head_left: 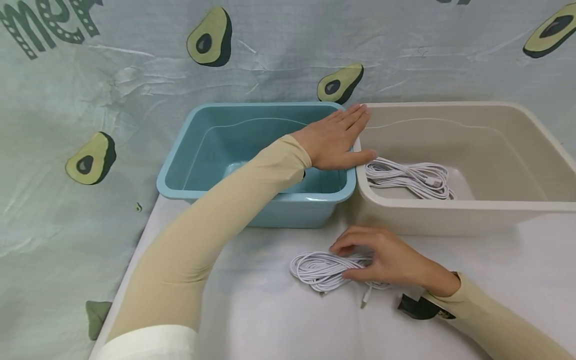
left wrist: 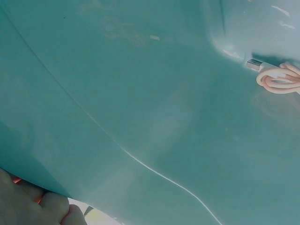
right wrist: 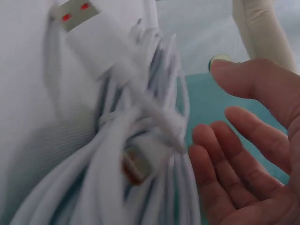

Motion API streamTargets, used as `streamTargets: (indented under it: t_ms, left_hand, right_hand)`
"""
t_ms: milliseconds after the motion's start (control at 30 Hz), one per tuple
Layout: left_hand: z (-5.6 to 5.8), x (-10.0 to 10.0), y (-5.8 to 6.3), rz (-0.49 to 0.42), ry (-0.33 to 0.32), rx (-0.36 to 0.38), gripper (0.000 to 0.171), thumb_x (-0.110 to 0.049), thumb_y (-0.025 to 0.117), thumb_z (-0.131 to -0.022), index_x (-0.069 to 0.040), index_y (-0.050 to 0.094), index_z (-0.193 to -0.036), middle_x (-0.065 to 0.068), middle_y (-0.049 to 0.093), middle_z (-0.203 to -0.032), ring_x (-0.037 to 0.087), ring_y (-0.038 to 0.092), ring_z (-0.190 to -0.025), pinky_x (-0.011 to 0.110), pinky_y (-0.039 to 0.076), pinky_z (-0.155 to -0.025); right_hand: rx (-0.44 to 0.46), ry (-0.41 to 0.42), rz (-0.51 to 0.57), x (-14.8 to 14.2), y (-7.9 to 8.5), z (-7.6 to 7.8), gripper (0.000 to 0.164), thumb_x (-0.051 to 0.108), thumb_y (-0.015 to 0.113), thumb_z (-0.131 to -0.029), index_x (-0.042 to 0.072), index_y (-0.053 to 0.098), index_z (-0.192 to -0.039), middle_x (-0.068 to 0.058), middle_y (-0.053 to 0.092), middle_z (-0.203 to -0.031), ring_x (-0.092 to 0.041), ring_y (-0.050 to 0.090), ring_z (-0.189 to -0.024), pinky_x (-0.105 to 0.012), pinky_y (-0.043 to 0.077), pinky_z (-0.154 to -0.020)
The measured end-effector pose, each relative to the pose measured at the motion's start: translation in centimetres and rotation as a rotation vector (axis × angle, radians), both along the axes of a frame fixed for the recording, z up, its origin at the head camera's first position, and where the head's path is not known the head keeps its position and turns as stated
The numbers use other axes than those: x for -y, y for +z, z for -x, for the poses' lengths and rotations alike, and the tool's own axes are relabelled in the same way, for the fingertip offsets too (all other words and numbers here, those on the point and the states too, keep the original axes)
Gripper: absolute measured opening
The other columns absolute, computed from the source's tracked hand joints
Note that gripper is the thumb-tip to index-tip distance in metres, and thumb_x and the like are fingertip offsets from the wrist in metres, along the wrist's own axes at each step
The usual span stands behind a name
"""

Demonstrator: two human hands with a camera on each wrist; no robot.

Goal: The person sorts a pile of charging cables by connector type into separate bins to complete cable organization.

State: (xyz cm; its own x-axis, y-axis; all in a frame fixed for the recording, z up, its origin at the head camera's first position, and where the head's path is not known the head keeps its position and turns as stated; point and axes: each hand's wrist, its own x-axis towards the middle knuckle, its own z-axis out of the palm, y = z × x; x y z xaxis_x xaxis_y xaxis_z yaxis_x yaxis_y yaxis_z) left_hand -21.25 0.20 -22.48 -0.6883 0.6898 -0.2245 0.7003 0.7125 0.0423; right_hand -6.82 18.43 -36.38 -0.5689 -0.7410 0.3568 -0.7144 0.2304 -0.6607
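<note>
My left hand [head_left: 337, 137] lies flat across the adjoining rims of a teal bin [head_left: 202, 194] and a beige bin [head_left: 472, 205], fingers straight. On the table, a coiled bundle of white USB cable [head_left: 315, 270] sits in front of the bins. Over its right end hovers my right hand [head_left: 382, 255], thumb and fingers apart and loosely curved. The right wrist view shows a white USB plug [right wrist: 101, 42] and the cable strands beside the hand, outside its grasp. Inside the beige bin is another white cable bundle [head_left: 409, 177].
A pinkish cable [left wrist: 281, 82] with a metal USB plug lies in the teal bin, seen in the left wrist view. Behind the bins hangs a pale cloth [head_left: 279, 45] printed with avocados. The white tabletop [head_left: 261, 320] has its left edge beside my left arm.
</note>
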Motion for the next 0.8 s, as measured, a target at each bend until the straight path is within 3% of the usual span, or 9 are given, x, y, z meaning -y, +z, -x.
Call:
streamTargets:
  t_ms: [400, 800]
  left_hand:
    - [0.0, -0.22, 0.05, 0.007, 0.0, 0.003, 0.091, -0.069, 0.025, -0.104, -0.013, -0.01, -0.166, 0.002, -0.016, -0.176, 0.017, -0.015, -0.164, 0.035, -0.004, -0.137]
    - [0.03, -0.23, 0.06, -0.003, -0.005, 0.016, 0.091, -0.069, 0.026, -0.104, -0.013, -0.01, -0.166, 0.002, -0.016, -0.176, 0.017, -0.015, -0.164, 0.035, -0.004, -0.137]
  right_hand:
    - [0.076, -0.038, -0.162, -0.21, -0.65, 0.13, 0.048, 0.019, 0.092, -0.078, 0.017, 0.073, -0.122, 0.007, 0.072, -0.109, -0.004, 0.068, -0.095, -0.022, 0.059, -0.085]
    - [0.078, -0.056, -0.208, -0.15, -0.98, 0.08, 0.046, 0.015, 0.091, -0.078, 0.019, 0.075, -0.121, 0.009, 0.074, -0.111, -0.002, 0.069, -0.098, -0.023, 0.059, -0.086]
